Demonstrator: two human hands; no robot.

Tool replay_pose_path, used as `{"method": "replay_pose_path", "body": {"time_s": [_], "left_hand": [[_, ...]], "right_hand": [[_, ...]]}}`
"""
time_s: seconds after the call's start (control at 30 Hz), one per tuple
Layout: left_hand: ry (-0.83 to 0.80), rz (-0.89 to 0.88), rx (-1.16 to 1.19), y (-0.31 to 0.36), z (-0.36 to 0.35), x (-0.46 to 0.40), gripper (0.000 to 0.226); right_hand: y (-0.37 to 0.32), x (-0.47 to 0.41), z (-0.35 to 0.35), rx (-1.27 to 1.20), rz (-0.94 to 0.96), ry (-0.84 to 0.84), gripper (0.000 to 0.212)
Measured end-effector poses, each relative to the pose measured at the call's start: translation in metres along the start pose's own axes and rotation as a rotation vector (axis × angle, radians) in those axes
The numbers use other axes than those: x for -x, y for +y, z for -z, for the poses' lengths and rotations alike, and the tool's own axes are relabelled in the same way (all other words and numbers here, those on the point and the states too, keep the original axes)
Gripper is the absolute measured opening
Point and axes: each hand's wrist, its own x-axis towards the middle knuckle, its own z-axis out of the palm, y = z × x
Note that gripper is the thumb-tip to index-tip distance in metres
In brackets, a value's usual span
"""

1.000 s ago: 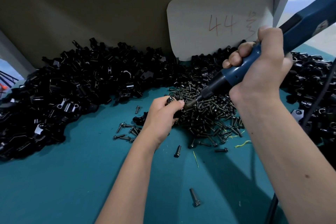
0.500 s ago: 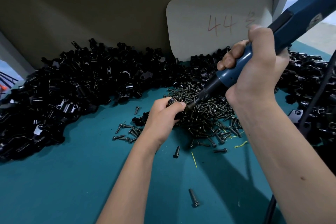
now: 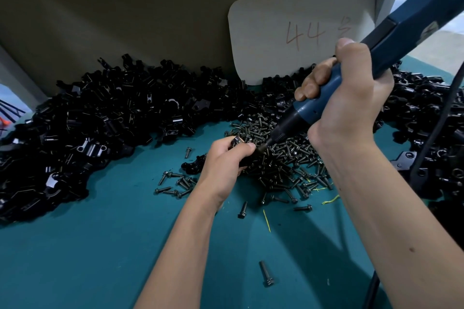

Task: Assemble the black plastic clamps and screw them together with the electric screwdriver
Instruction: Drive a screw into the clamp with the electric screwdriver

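My left hand (image 3: 226,160) grips a black plastic clamp (image 3: 236,141) just above the teal table, mostly hidden by my fingers. My right hand (image 3: 351,98) is wrapped around a blue electric screwdriver (image 3: 391,40) that slants down to the left; its dark bit tip (image 3: 262,149) meets the clamp beside my left thumb. A heap of dark screws (image 3: 283,158) lies right under and behind the clamp. A single clamp half (image 3: 192,165) rests on the table just left of my left hand.
A large pile of black clamp parts (image 3: 100,128) curves along the back and left, with more on the right (image 3: 426,113). A white card marked "44" (image 3: 301,30) leans on the brown back wall. Loose screws (image 3: 266,273) dot the teal mat (image 3: 88,246). The screwdriver cable (image 3: 437,128) hangs at right.
The screwdriver and my right hand have shifted slightly left and tilted steeper, keeping the bit on the clamp. My left hand stays in place, holding the clamp.
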Motion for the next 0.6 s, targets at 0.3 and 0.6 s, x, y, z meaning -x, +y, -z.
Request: {"method": "replay_pose_path", "body": {"time_s": [0.3,0.6], "left_hand": [[0.02,-0.002,0.008,-0.0001,-0.0006,0.0018,0.038],[0.098,-0.063,-0.086,0.0014,-0.0063,0.0023,0.03]], "right_hand": [[0.001,0.0019,-0.0026,0.017,0.026,-0.049,0.019],[-0.0032,0.0032,-0.0008,0.045,0.054,0.012,0.019]]}}
